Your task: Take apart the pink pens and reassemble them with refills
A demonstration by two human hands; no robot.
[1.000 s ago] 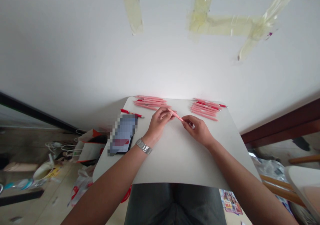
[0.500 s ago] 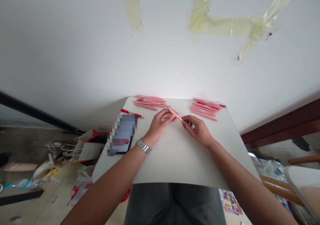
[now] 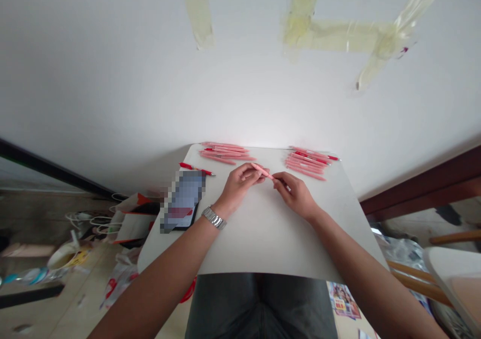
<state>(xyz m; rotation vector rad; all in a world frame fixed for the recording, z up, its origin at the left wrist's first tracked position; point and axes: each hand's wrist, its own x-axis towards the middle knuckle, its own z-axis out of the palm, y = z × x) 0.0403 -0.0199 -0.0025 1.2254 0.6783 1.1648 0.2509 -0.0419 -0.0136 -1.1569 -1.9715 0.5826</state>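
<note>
Over the middle of the white table, a slim pink pen slants between my two hands. My left hand, with a metal watch at its wrist, is closed around the pen's upper part. The fingers of my right hand pinch its lower right end. Behind my left hand lies a bunch of pink pens. A second bunch of pink pens, with some red ones among them, is beyond my right hand. One red pen rests apart at the left.
A phone, its screen blurred out, lies on the table's left side. The white wall with yellowed tape rises directly behind the table. Bags stand on the floor at left, and a chair is at right.
Both hands keep hold of the pink pen, which has shifted very slightly in the fingers. The whole view has drifted a little; the pen bunches lie as before.
</note>
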